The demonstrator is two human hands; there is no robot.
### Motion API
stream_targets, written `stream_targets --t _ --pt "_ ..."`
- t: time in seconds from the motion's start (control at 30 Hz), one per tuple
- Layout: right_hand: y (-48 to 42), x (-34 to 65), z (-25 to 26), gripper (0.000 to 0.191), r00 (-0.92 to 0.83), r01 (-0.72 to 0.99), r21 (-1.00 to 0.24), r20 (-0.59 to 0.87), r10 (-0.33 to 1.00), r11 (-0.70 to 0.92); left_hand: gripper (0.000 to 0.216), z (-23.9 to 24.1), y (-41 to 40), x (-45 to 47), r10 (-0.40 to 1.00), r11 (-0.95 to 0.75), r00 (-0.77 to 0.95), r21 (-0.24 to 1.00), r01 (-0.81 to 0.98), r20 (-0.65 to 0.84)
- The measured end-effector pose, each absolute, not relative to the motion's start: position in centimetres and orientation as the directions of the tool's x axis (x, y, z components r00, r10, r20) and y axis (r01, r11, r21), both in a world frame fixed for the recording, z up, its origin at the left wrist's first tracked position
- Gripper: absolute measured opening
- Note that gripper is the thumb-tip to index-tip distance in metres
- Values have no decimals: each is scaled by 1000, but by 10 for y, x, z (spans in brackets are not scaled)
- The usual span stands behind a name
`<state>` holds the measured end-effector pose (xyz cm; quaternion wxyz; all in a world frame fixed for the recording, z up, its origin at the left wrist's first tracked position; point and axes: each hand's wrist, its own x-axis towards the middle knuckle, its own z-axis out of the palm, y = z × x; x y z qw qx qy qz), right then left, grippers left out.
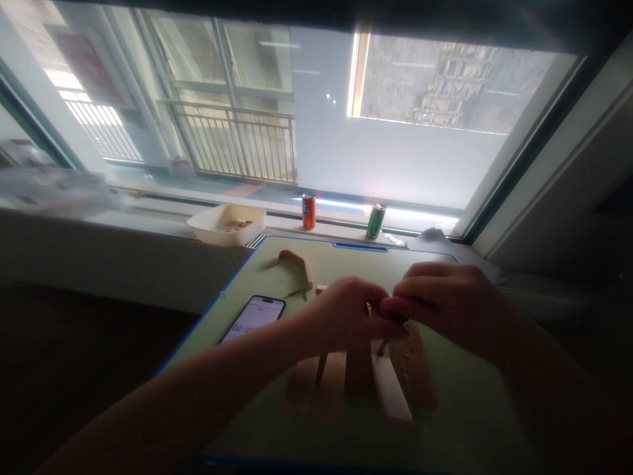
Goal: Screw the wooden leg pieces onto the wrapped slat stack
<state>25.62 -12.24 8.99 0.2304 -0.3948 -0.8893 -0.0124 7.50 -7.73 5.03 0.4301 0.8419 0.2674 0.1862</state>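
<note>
My left hand (353, 307) and my right hand (440, 297) meet over a wooden assembly, their fingers closed and pressed together. A thin dark rod (382, 347) slants down from below the fingertips to a pale wooden bar (393, 389). Its upper end is hidden in my fingers, so its kind does not show. Beside the bar lies a brown wooden board (420, 369) with small light spots on it. More wooden pieces (331, 379) stand under my left wrist, dim and partly covered.
On the light green, blue-edged table (475, 402) lie a phone (257, 315) showing a timer and a curved wooden piece (297, 265). Along the windowsill stand a cream basin (200, 227) with small parts, an orange can (308, 212) and a green can (375, 221).
</note>
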Motion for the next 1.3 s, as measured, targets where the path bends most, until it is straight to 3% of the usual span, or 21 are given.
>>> stream_targets --t 0.1,0.23,0.33,0.43,0.53,0.63,0.87,1.0,1.1,1.2,1.3 --pt "-125 250 86 23 -522 774 -75 487 700 629 28 51 -77 74 616 -599 766 741 303 184" --pt "-132 258 92 31 -561 721 -197 399 726 665 20 59 -71 72 467 -639 868 743 201 167" --pt "-133 266 98 27 -607 681 -245 338 719 690 17 63 -68 70 372 -621 919 771 141 132" --pt "-132 261 97 20 -596 697 -225 346 725 681 17 63 -72 69 417 -634 904 742 217 92" --pt "-132 248 91 28 -552 737 -142 439 709 661 23 63 -77 68 483 -669 871 680 301 90" --pt "-136 243 88 33 -519 778 -60 499 694 625 19 63 -77 69 455 -671 887 683 289 72" --pt "-137 260 95 27 -649 593 -211 446 617 777 13 62 -70 70 319 -550 947 821 153 37" --pt "-126 263 95 16 -591 667 -195 450 669 720 23 56 -70 72 483 -533 874 806 256 41" --pt "-119 260 92 21 -556 739 -112 454 696 664 26 53 -69 73 576 -558 807 783 274 129" --pt "-117 256 90 32 -501 823 22 502 706 568 18 54 -68 73 516 -597 842 771 221 158" --pt "-122 257 90 28 -492 826 -1 486 722 564 18 56 -65 71 454 -561 886 804 197 99"
